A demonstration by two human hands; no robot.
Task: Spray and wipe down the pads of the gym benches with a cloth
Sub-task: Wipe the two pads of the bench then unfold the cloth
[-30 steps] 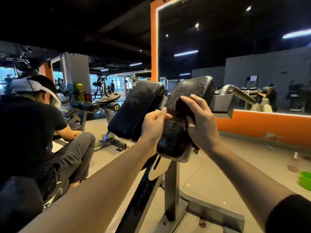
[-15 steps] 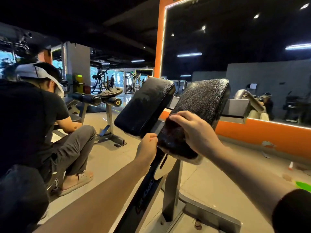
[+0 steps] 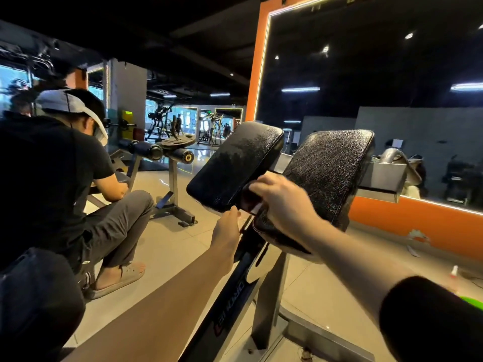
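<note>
The right hand [image 3: 283, 202] is motion-blurred and covers the right pad's [image 3: 329, 173] lower corner; the dark cloth [image 3: 247, 198] under it is barely distinguishable. The left hand's [image 3: 226, 231] fingers are hidden.

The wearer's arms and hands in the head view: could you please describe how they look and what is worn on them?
Both forearms are bare. The right arm has a black sleeve covering it near the elbow, at the lower right of the picture. The left arm shows no sleeve within the frame. No gloves, rings, watch or bands show on the left hand or the right hand.
</note>
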